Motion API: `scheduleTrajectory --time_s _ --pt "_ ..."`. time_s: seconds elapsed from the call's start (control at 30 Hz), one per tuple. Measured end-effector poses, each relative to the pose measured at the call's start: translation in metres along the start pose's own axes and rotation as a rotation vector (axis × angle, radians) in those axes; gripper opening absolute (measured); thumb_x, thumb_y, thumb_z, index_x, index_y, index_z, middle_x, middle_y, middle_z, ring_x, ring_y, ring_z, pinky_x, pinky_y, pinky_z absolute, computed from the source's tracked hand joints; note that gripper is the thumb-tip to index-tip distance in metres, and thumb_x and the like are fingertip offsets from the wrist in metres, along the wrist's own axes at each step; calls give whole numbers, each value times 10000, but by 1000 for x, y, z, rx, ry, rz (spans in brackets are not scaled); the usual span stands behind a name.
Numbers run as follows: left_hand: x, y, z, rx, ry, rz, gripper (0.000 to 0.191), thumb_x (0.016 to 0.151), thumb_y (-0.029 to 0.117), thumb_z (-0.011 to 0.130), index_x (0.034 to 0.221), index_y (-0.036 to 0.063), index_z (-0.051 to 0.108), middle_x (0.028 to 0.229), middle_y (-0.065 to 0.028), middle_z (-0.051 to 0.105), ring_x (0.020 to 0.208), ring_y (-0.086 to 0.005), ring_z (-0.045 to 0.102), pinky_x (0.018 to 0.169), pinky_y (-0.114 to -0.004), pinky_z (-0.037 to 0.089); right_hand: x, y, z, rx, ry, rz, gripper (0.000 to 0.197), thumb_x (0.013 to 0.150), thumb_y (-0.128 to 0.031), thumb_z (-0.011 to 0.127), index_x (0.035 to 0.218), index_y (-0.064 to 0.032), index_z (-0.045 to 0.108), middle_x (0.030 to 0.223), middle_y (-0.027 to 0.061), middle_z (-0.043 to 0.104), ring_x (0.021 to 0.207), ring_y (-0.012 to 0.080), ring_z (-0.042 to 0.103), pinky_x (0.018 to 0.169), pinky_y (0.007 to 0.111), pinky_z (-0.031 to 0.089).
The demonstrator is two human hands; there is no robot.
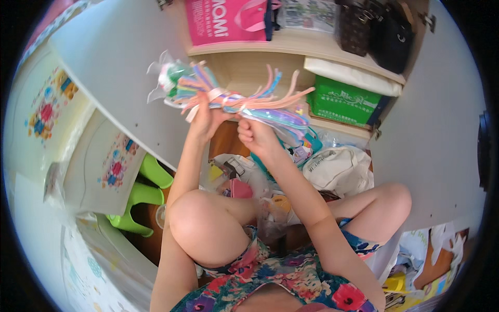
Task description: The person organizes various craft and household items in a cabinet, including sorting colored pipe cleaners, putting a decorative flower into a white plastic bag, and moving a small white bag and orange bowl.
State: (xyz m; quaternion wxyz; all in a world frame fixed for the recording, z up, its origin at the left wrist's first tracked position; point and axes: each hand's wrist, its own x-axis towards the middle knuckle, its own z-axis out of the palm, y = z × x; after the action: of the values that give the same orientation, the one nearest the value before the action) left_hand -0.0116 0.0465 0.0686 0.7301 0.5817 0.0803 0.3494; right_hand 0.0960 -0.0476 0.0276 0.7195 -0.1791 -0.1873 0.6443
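A bundle of pastel strips [269,102], tied round its middle, is held up before the open cabinet. My left hand [208,117] grips it left of the tie, with the thumb and fingers around the strips. Just under the tie, my right hand [253,132] has its fingers curled closed against the bundle, seeming to pinch a thin part of it. At the bundle's left end shows a clear-wrapped green and white piece [171,78]. Both ends of the strips fan outward. What lies inside my right fingers is hidden.
Cabinet doors stand open at left [128,70] and right [425,156]. Shelves hold a pink bag [230,23], dark handbags [353,29] and a green box [343,101]. Plastic bags and a white cloth bag [339,169] lie on the floor; a green stool [136,206] is at left.
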Motion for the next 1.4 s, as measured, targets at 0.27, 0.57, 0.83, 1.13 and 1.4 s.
scheduleTrajectory --time_s 0.27,0.57,0.83,1.13,1.4 --pt "7 -20 -28 -185 105 23 726 868 606 230 1188 -25 394 1184 -221 493 1068 -352 520 834 -498 479 -7 16 6 -215 87 -129 194 896 -225 505 872 -33 521 624 51 526 466 93 479 419 219 394" --pt "10 -28 -26 -216 136 15 723 870 599 247 1202 -31 373 1168 -223 496 1042 -354 536 768 -513 518 -7 18 10 -214 147 -168 242 904 -252 479 820 -27 502 610 55 520 437 102 482 393 236 400" --pt "14 -41 -44 -304 133 -44 781 867 606 238 1227 -76 361 1198 -236 481 1067 -347 518 839 -502 479 -4 19 15 -297 155 -206 246 915 -250 484 870 -9 507 631 56 522 472 91 484 414 223 402" --pt "11 -41 -48 -283 67 -135 875 822 694 183 1239 -51 376 1051 -251 567 596 -296 596 404 -334 494 5 25 14 -328 157 -235 243 931 -222 440 876 4 507 630 60 528 464 93 481 406 225 406" --pt "11 -42 -57 -488 6 -247 865 786 738 201 1194 9 428 893 -249 608 497 -276 564 329 -333 466 6 34 16 -395 106 -386 210 941 -148 400 902 34 496 655 110 581 465 124 529 408 237 439"
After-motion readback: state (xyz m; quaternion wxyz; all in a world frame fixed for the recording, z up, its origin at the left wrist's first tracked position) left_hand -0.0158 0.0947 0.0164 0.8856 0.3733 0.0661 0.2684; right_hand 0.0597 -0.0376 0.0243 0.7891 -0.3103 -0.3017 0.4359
